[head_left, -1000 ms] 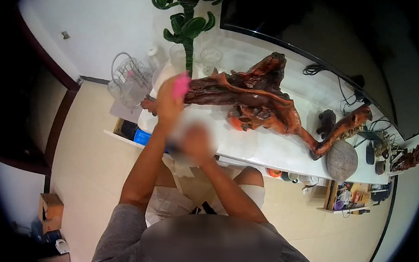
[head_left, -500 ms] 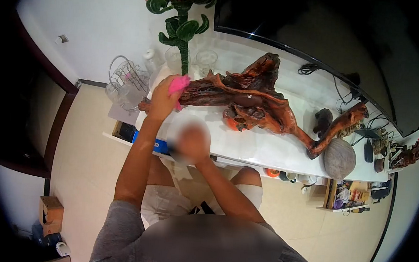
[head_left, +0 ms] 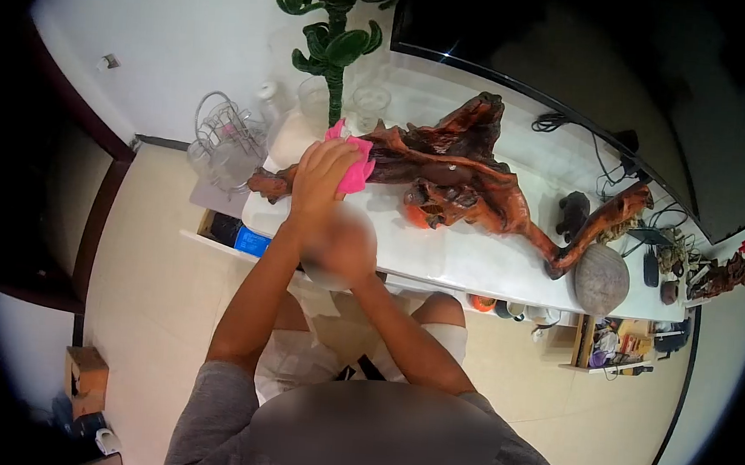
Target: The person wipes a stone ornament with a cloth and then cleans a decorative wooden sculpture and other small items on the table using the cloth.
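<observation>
**A:** What is on the far left?

**B:** A wire rack (head_left: 224, 142) stands at the left end of my white bench (head_left: 465, 259), with clear glass pieces in and around it. Just to its right, a tall green stem (head_left: 336, 55) with curled leaves rises past the top of the view.

**A:** Where are your hands?

**B:** My left hand (head_left: 323, 178) reaches forward over the bench, fingers curled around a bright pink cloth (head_left: 355, 167). The cloth is pressed against the left part of a large reddish-brown driftwood sculpture (head_left: 466, 174), near the base of the green stem. My right hand (head_left: 337, 252) is lower, at the near edge of the bench, but it is blurred, so I cannot tell whether it is clenched or released, or grasping anything.

**A:** And further right?

**B:** The sculpture runs along the bench, and a long thin branch of it goes on toward the right. A small dark figurine (head_left: 574, 212) stands beside that branch. A round grey stone (head_left: 602, 279) sits at the near edge. Black cables (head_left: 616, 158) trail along the back, under a dark screen (head_left: 571, 49).
</observation>
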`<state>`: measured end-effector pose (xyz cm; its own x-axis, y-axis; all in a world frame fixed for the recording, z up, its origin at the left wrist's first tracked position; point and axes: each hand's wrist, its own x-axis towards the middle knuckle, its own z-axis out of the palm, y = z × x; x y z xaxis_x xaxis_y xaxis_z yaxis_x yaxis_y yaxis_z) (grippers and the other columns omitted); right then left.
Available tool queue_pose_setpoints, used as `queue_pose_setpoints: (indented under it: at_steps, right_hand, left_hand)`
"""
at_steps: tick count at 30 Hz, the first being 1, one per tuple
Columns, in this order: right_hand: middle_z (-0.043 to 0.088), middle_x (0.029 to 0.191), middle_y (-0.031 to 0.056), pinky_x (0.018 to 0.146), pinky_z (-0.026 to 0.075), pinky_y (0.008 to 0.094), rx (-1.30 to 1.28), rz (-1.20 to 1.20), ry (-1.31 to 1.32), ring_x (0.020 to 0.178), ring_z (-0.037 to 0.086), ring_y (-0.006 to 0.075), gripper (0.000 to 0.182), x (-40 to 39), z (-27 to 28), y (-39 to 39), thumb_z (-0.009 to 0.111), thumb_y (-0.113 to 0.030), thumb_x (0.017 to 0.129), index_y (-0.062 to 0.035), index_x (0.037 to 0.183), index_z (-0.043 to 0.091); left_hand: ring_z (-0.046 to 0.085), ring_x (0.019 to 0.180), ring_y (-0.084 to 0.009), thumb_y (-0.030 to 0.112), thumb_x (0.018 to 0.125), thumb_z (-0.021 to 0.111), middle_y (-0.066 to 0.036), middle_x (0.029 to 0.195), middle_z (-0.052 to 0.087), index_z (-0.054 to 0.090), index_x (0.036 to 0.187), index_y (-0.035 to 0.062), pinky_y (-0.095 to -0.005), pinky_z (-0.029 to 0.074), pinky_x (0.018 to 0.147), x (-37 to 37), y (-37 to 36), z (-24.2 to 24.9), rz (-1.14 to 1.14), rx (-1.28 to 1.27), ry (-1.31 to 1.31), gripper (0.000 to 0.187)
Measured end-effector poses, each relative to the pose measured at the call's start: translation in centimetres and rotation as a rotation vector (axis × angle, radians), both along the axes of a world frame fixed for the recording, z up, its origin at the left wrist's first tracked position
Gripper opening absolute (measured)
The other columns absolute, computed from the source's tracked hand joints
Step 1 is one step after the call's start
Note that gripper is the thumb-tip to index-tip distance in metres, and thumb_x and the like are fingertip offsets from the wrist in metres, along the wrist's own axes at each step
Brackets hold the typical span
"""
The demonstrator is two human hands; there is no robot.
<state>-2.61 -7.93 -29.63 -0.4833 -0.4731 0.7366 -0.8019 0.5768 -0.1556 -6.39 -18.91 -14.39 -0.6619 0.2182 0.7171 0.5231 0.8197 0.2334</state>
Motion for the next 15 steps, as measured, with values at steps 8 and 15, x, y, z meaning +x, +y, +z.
queue_pose_setpoints:
  at_steps: [8, 15]
  right_hand:
    - [0.063, 0.109, 0.0152, 0.089, 0.047, 0.0445, -0.104, 0.13, -0.249, 0.103, 0.061, 0.0308, 0.037, -1.9, -3.2, 2.5, 0.066, -0.021, 0.087, -0.0013, 0.119, 0.062]
    - [0.044, 0.146, 0.0093, 0.111, 0.037, 0.0361, -1.42, 0.782, -1.426, 0.131, 0.047, 0.0223, 0.053, 0.9, 6.2, 1.2, 0.049, -0.023, 0.102, -0.0066, 0.15, 0.032]
  left_hand:
    - [0.053, 0.124, -0.0349, 0.006, 0.077, 0.065, -0.014, 0.127, 0.061, 0.062, 0.122, 0.0018, -0.044, 0.04, 0.107, 3.3, -0.3, -2.2, 0.113, 0.36, 0.083, 0.045]
    - [0.043, 0.136, -0.0346, 0.042, 0.1, 0.043, -0.012, 0.133, 0.061, 0.064, 0.122, 0.0046, -0.0527, 0.017, 0.117, 6.2, 3.5, -1.6, -0.115, 0.545, -0.24, 0.048]
